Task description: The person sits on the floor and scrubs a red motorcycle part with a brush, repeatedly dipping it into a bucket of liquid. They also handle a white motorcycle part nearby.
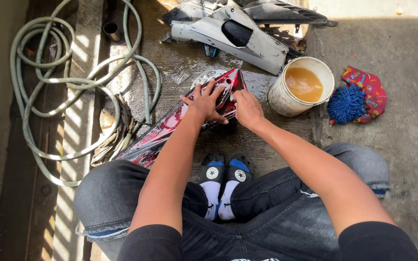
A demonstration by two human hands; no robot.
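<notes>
On wet concrete | glossy red panel [170, 128] | both hands flat

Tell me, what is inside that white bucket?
The white bucket holds a murky orange-brown liquid, filling it partway. The liquid is cloudy, so anything sunk in it and the bucket's bottom cannot be seen.

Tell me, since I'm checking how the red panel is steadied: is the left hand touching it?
Touching. The head view shows the left hand pressed flat, fingers spread, on the red panel, no gap visible. The right hand rests at its edge.
</notes>
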